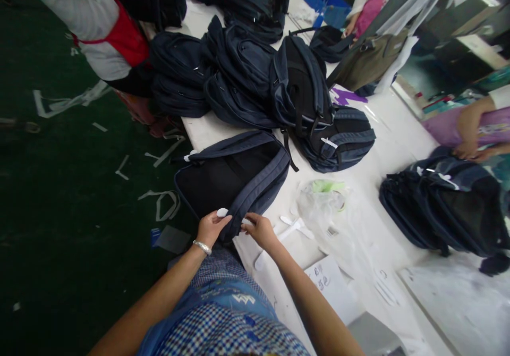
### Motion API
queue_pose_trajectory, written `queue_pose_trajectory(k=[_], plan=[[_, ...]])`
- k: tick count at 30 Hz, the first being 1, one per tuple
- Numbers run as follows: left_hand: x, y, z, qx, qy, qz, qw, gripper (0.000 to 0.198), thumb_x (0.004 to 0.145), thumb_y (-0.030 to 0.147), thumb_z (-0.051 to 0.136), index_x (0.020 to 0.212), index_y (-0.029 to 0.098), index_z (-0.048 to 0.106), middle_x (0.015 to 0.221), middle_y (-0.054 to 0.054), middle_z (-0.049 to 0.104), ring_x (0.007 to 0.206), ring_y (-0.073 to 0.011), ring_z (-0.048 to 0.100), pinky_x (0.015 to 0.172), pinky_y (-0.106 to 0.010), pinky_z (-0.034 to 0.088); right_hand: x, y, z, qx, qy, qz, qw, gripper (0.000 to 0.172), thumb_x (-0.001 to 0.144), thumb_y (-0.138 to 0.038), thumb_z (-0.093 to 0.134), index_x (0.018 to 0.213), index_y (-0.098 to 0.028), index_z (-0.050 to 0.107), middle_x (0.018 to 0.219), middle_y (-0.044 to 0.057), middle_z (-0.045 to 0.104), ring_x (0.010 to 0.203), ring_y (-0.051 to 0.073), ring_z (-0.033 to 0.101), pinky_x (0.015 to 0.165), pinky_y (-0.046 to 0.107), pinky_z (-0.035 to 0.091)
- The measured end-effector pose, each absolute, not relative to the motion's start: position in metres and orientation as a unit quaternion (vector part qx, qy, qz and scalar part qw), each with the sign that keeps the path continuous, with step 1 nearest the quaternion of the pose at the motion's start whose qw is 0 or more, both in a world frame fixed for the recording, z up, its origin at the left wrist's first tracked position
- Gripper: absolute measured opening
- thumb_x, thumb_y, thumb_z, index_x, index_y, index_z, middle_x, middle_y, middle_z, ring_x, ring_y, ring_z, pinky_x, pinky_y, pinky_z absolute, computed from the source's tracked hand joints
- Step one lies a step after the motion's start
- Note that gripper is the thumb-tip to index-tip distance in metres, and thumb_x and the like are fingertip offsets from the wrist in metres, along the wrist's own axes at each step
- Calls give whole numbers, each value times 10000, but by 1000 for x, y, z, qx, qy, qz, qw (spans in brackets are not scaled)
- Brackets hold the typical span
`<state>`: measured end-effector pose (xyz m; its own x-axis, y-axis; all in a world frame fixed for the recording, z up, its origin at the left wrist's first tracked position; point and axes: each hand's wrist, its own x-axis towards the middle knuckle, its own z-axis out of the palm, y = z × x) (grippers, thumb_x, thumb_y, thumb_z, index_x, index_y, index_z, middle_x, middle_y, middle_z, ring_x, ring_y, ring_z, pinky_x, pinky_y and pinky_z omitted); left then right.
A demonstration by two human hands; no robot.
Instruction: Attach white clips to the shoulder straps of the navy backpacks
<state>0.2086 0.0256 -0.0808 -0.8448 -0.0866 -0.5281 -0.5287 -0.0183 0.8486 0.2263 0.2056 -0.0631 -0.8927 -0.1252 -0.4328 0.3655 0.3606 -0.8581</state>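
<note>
A dark navy backpack (235, 178) lies flat at the near edge of the white table (382, 149), back panel up. My left hand (211, 227) grips its lower edge, thumb pressed on a small white tag (222, 212). My right hand (258, 228) pinches the same edge just to the right, fingers closed on a white strip (247, 221). A silver bracelet sits on my left wrist.
Several navy backpacks (255, 74) are piled at the table's far side, another (442, 207) at right. A clear plastic bag (326, 207), white plastic strips (292, 228) and papers (326, 281) lie by my right hand. Other people stand at top left and right. Scraps litter the green floor (71, 186).
</note>
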Motion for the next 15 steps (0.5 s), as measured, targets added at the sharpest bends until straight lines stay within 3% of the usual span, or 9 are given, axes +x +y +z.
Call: queue_pose_trajectory(k=[4,7,11,15], plan=[[210,28,-82,-220,691,673,144,303,607,314,790,854,169,692,847,-61,751,834,-252,698,809,-360,550,237,205,-42,49,854,-490,168,227,847,-217,519,1061,-230,594,681,-3,676,637,164,642,667,261,480],[211,29,-84,-213,694,674,137,313,612,323,782,860,159,683,846,-68,750,828,-251,699,795,-355,552,237,206,-37,-24,837,-515,181,219,837,-234,539,1041,-227,618,876,26,696,765,164,649,730,264,493],[211,29,-88,-204,705,668,124,317,615,336,770,858,154,677,833,-58,749,810,-242,699,774,-353,553,227,209,-44,-96,786,-567,226,421,838,-153,490,1253,-215,527,1024,45,683,913,166,653,815,286,512],[211,29,-87,-151,768,615,97,263,679,351,721,862,167,680,817,-53,736,780,-230,692,741,-346,546,219,202,-49,-130,879,-424,177,395,841,-69,461,1119,-275,651,937,30,690,867,165,644,802,266,493]])
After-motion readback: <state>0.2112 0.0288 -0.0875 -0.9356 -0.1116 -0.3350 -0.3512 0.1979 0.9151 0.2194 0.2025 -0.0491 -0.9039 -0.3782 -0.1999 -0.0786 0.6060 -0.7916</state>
